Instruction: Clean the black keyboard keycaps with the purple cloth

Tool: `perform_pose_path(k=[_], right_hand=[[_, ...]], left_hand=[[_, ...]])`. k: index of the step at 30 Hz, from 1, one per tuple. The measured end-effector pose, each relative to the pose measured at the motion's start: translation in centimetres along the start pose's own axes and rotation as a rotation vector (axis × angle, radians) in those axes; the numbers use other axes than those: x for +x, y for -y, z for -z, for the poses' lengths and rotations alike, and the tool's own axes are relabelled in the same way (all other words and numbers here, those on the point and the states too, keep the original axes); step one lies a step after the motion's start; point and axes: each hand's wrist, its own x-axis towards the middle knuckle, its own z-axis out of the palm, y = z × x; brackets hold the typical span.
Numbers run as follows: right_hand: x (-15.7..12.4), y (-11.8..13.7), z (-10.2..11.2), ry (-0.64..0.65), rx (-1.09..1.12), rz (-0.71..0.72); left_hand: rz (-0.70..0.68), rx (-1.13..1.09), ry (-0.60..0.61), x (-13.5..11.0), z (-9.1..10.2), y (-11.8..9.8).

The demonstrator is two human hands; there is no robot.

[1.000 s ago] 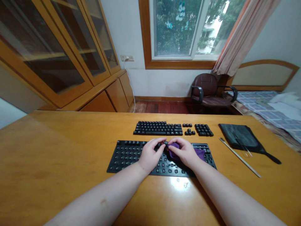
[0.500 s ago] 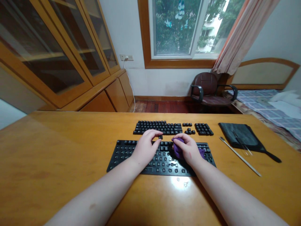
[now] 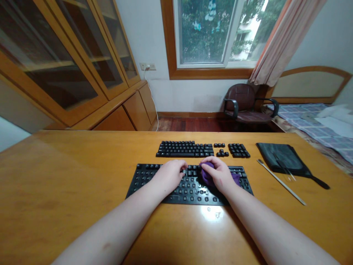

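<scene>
My left hand (image 3: 167, 176) rests curled on a black keyboard (image 3: 190, 187), its fingertips on the upper key rows. Whether it holds a keycap is hidden. My right hand (image 3: 217, 173) grips a crumpled purple cloth (image 3: 207, 175) against the keyboard's upper right part. Much of the keyboard shows bare stems and gaps between its remaining keys. Beyond it lie loose black keycaps in ordered groups (image 3: 184, 149), (image 3: 238, 150). Both hands are apart from these groups.
A wooden table (image 3: 68, 184) bears everything. To the right lie a black pouch (image 3: 281, 160), tweezers (image 3: 284, 171) and a thin metal rod (image 3: 281, 182). Beyond the table stand a glass-fronted cabinet (image 3: 55, 62), a dark chair (image 3: 242, 103) and a bed (image 3: 309, 117).
My left hand has moved down from the keyboard's top edge onto the keys, and the keycap near its fingers is no longer visible. My right hand and the cloth have shifted little.
</scene>
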Motion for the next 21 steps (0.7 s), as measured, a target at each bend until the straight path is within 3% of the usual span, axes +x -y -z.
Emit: perform_pose_path(k=[7,21], right_hand=[[0.0,-0.3,0.0,0.012,-0.013,0.006],[0.0,-0.5,0.0,0.029,-0.009,0.005]], left_hand=[[0.065,-0.039,0.056,-0.2,0.8,-0.6],[-0.012,0.145,0.019,-0.5,1.2,-1.1]])
